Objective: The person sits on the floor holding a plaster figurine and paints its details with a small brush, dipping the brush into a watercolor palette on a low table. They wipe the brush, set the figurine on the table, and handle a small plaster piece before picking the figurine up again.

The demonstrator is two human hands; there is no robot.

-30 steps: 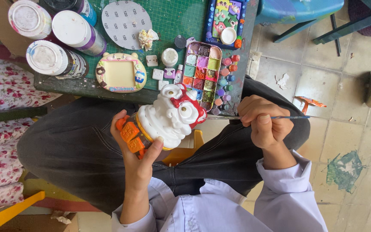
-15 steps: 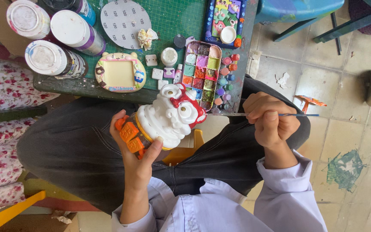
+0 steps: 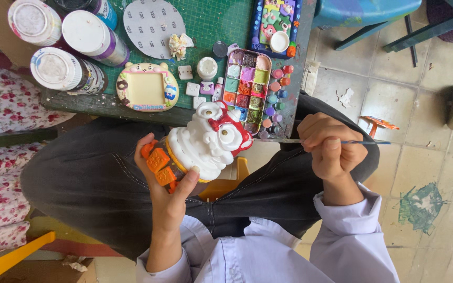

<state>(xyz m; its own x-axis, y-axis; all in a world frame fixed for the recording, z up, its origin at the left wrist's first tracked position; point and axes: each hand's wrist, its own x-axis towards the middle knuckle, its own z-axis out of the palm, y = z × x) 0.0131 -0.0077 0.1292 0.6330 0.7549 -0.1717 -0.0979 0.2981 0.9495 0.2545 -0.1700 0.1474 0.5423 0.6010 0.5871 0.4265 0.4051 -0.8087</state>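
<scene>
My left hand (image 3: 168, 183) grips a white plaster figurine (image 3: 205, 144) with an orange waffle base and red trim, held over my lap. My right hand (image 3: 331, 149) pinches a thin paintbrush (image 3: 365, 142) whose tip reaches left toward the lower end of the paint palette (image 3: 247, 86), a tin of several coloured wells on the table edge. The brush tip sits near small paint pots beside the palette and just right of the figurine.
A low green-topped table (image 3: 211, 31) holds three white-lidded jars (image 3: 53, 68), a round sandpaper disc (image 3: 153, 23), a pale yellow picture frame (image 3: 147, 89), small white tiles and a blue painted tray (image 3: 276, 23). Tiled floor with paint stains lies right; a blue stool (image 3: 357, 13) stands beyond.
My right hand has shifted slightly left and down with the brush, bringing its tip closer to the palette's lower edge. The figurine stays held in my left hand.
</scene>
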